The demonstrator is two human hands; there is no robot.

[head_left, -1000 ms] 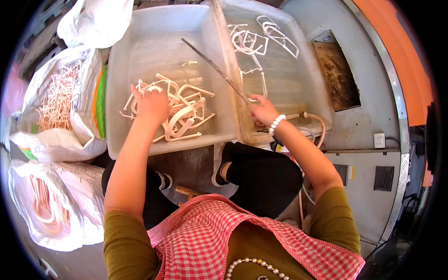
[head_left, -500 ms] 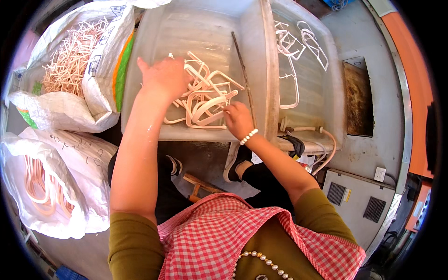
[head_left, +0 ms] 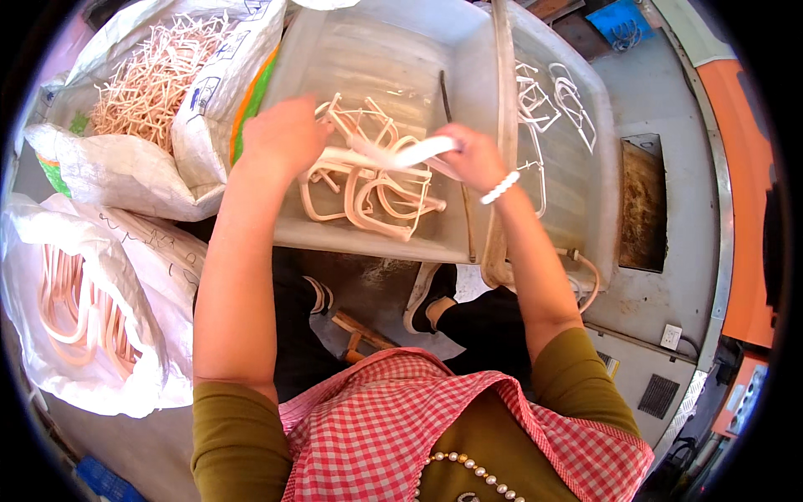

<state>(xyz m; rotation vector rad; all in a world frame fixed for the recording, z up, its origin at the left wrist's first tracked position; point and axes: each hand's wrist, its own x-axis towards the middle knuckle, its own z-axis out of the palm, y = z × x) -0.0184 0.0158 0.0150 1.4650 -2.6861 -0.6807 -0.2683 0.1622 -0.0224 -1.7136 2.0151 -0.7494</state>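
My right hand [head_left: 477,159] is closed on the end of a pale curved plastic strip [head_left: 425,151], raised above the pile and blurred by motion. The strip runs left toward my left hand [head_left: 288,135], whose fingers curl downward at the pile's left edge. What those fingers grip is hidden by the hand. Below and between both hands lies a tangled pile of pale pink moulded plastic pieces [head_left: 368,205], U-shaped strips with thin runners, in a translucent plastic bin [head_left: 376,243].
A woven sack [head_left: 109,163] of thin pink plastic sticks [head_left: 155,84] stands left, above a white bag [head_left: 163,335] of curved pink strips [head_left: 75,301]. A dark rod [head_left: 467,209] leans inside the bin. Right of the divider [head_left: 506,100] lie white plastic frames [head_left: 535,105]; beyond is a machine opening [head_left: 642,205].
My right hand has moved right and up, lifting a strip end off the pile. The left hand has shifted slightly. The whole view has moved a little.
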